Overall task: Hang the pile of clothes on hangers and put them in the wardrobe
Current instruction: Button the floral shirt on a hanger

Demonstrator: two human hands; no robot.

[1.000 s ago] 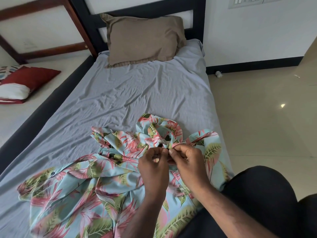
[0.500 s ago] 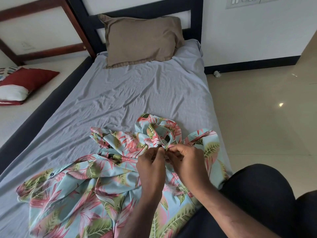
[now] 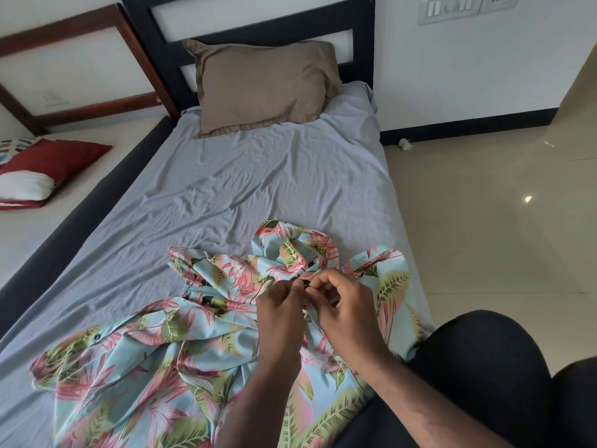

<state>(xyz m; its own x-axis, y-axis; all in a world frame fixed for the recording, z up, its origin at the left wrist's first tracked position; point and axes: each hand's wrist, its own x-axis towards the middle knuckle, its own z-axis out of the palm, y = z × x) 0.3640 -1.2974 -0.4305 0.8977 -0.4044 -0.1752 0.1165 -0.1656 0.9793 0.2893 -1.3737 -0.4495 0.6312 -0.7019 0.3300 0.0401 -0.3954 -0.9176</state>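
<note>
A light-blue shirt with pink and green leaf print (image 3: 155,360) lies spread and crumpled across the near end of the bed. My left hand (image 3: 280,313) and my right hand (image 3: 347,313) meet close together over the shirt's front, near its bunched collar (image 3: 300,250). Both pinch the fabric between fingertips and thumbs at the same small spot. A dark button (image 3: 97,336) shows on the shirt's left edge. No hanger and no wardrobe are in view.
The bed has a grey sheet (image 3: 258,189), a brown pillow (image 3: 261,88) and a black headboard (image 3: 245,30). A red and white cushion (image 3: 42,169) lies on a second bed at left. Tiled floor (image 3: 484,221) runs along the right. My dark-clad knee (image 3: 478,367) is at bottom right.
My hands stay at the same spot on the shirt, fingers shifting slightly as they work the fabric. The view has tilted a little; the shirt has barely moved.
</note>
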